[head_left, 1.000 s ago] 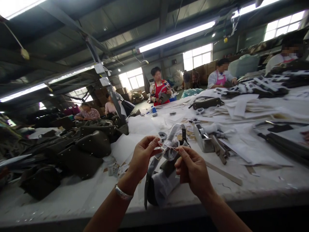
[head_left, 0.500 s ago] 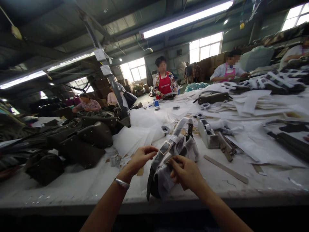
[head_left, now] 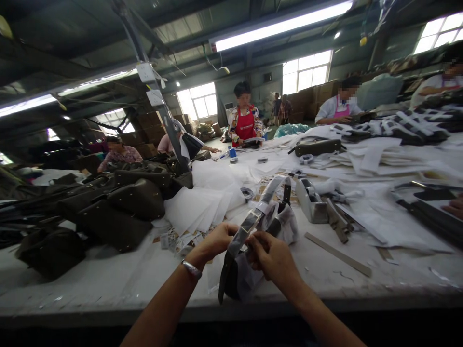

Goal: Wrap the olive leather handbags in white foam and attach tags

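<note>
- A worker's two bare hands meet at a wrapped strap (head_left: pixel 237 243) on a pale desk (head_left: pixel 144 284), the left hand (head_left: pixel 219 238) on one side and the right hand (head_left: pixel 271 258) on the other.
- The strap's long axis runs on a slant, from the near edge of the desk up and away to the right, passing between the hands; it lies to the right of the left hand and to the left of the right hand.
- A metal buckle (head_left: pixel 249 222) sits on the strap just beyond the fingertips, which come about equally near it from either side.
- The right hand has thumb and forefinger pressed together at the strap's right edge, just below the buckle; whatever lies between them is too small to make out.
- The left hand is curled, its tips at the strap's left edge and partly hidden there; whether they grip cannot be told.
- Below and beside the strap, a dark bag (head_left: pixel 231 284) in pale wrap (head_left: pixel 249 277) rests close to the desk's near edge.
- A tape dispenser (head_left: pixel 311 207) stands beyond the right hand, and a loose strip (head_left: pixel 338 254) lies to its right, apart from it.
- White sheets (head_left: pixel 193 207) fan out beyond the left hand.
</note>
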Demonstrator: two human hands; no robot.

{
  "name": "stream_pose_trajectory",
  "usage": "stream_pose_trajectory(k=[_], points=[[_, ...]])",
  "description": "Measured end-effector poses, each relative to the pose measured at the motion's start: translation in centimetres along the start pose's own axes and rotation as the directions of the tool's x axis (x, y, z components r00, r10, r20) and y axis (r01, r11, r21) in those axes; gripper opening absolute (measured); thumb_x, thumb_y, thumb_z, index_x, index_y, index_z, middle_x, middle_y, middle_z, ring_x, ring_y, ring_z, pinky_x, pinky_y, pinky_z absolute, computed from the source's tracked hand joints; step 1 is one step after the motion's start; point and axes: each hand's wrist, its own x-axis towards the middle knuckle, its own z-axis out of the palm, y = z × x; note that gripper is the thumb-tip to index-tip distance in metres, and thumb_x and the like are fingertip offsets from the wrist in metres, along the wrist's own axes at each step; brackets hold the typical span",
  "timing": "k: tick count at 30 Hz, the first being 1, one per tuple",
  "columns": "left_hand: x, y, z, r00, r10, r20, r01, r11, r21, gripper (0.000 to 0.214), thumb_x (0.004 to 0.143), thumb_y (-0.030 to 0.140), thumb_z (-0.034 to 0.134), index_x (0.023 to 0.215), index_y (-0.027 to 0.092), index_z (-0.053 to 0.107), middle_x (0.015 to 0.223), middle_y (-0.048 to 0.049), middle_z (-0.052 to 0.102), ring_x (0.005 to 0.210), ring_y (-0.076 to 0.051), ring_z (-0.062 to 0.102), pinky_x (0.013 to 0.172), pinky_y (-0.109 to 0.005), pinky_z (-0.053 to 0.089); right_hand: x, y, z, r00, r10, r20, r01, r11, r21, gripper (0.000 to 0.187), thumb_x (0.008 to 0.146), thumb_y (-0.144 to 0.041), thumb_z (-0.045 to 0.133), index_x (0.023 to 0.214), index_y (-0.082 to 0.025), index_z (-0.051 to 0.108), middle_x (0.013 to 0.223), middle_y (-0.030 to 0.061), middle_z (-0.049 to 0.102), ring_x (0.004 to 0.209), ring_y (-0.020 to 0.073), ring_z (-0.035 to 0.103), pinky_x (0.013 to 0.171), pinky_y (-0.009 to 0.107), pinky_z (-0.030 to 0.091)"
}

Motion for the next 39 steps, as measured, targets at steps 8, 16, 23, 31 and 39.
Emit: stream_pose_trajectory(k=[8,16,23,31,39], points=[[-2.7,0.5,-0.6,0.995,-0.054,-0.084,0.039,0.983,-0.179,0.028,0.076,0.040,0.076,0.080,0.014,0.069,0.076,-0.0007,0.063,0.071,-0.012,0.056,0.068,-0.023,0.045,-0.9,-0.2,-0.9,0.991,0.000,0.131,-0.004,1.000,0.026,0.026,0.086,-0.042,0.062,0.098,-0.019,0.064,0.065,0.0005,0.071,0.053,0.0169,0.068,0.050,0.024,0.054],[-7.1,-1.1,-1.8,0.953,-0.061,-0.296,-0.118,0.828,-0.549,0.021,0.086,0.041,0.066,0.084,0.020,0.066,0.076,0.0016,0.061,0.090,-0.015,0.066,0.095,-0.033,0.049,-3.5,0.9,-3.1,0.977,-0.108,0.183,0.096,0.993,0.071,0.020,0.085,-0.030,0.065,0.102,-0.021,0.069,0.100,0.0071,0.075,0.090,0.0240,0.073,0.078,0.034,0.059],[-6.8,-1.2,0.5,0.912,-0.042,-0.409,-0.212,0.804,-0.555,0.037,0.067,0.027,0.086,0.101,0.019,0.074,0.097,-0.0035,0.068,0.063,-0.006,0.056,0.068,-0.021,0.049,-4.3,-0.9,-2.4,0.944,-0.329,0.020,0.322,0.933,0.158,0.010,0.087,-0.033,0.068,0.085,-0.024,0.071,0.101,0.0040,0.075,0.100,0.0222,0.069,0.092,0.031,0.053],[-6.0,1.1,0.8,0.939,0.121,-0.321,-0.176,0.973,-0.147,0.053,0.070,0.061,0.075,0.100,0.017,0.076,0.078,-0.0048,0.070,0.072,-0.018,0.060,0.067,-0.029,0.047,-1.4,-3.8,0.2,0.890,-0.433,0.141,0.425,0.901,0.086,0.009,0.091,-0.022,0.058,0.097,-0.023,0.065,0.081,-0.0007,0.071,0.074,0.0156,0.068,0.070,0.023,0.050],[-7.1,3.7,2.1,0.944,0.160,-0.289,-0.169,0.986,-0.005,0.031,0.077,0.040,0.076,0.102,0.022,0.074,0.096,-0.0068,0.075,0.094,-0.026,0.068,0.089,-0.037,0.051,-1.1,-4.1,0.0,0.895,-0.410,0.174,0.443,0.858,-0.260,0.055,0.089,-0.023,0.058,0.142,-0.028,0.046,0.085,0.0017,0.074,0.072,0.0203,0.070,0.067,0.028,0.049]])
